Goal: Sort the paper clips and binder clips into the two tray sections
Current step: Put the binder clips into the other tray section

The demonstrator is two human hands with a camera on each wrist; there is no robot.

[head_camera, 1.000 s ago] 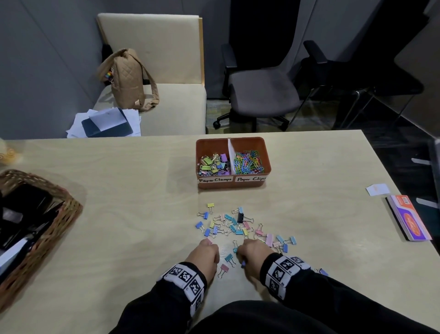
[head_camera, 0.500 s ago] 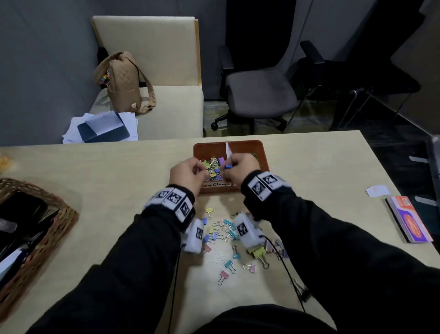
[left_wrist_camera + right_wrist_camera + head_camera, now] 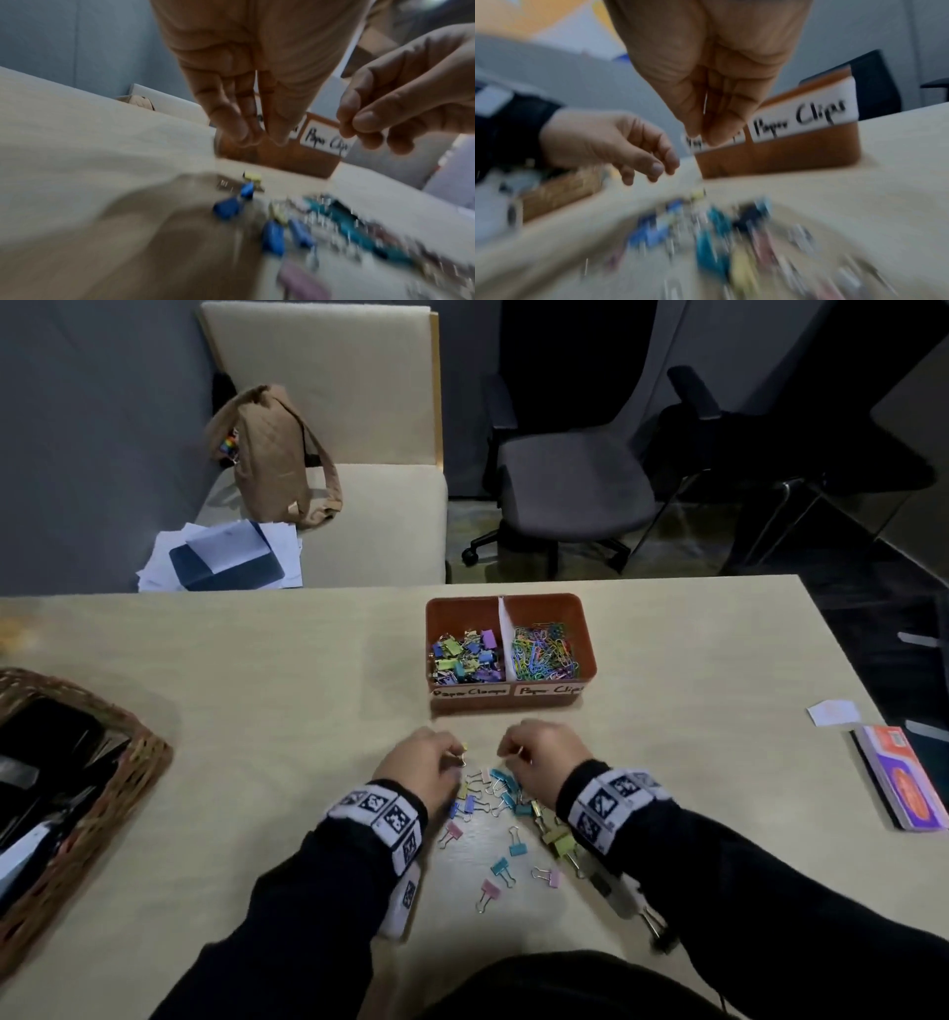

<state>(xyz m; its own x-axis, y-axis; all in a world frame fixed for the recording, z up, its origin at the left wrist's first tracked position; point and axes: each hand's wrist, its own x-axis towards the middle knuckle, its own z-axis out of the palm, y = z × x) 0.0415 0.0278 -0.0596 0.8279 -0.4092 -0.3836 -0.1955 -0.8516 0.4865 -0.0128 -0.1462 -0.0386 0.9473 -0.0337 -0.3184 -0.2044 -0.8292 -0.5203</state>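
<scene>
— Two hands, both back over the loose pile: what has changed?

— Half a second earlier both hands were at the tray (image 3: 534, 600), over its left section. Now they have returned to the near side of the worktop (image 3: 257, 711), which suggests that delivery is finished and a new pick is beginning.

— State of each hand?

— The left hand (image 3: 421, 762) has its fingers lowered and relaxed, holding nothing. Its fingertips (image 3: 279, 134) hover just above a yellow binder clip (image 3: 463, 748) at the far edge of the pile. The right hand (image 3: 539, 757) has thumb and forefinger drawn together. A thin bright sliver shows between them in the right wrist view, but blur prevents saying whether a clip is pinched.

— And the task's things?

— Loose binder clips (image 3: 500, 793) lie scattered between and behind the two hands, several reaching back under the right sleeve. Sorted binder clips (image 3: 464, 654) fill the left section of the tray and paper clips (image 3: 547, 652) the right section, whose label (image 3: 803, 117) reads "Paper Clips". No loose paper clip can be made out on the worktop.

— Meaning for the task?

— Judged from this, only binder clips remain, so every coming trip goes to the left section. Many clips are still out.
</scene>
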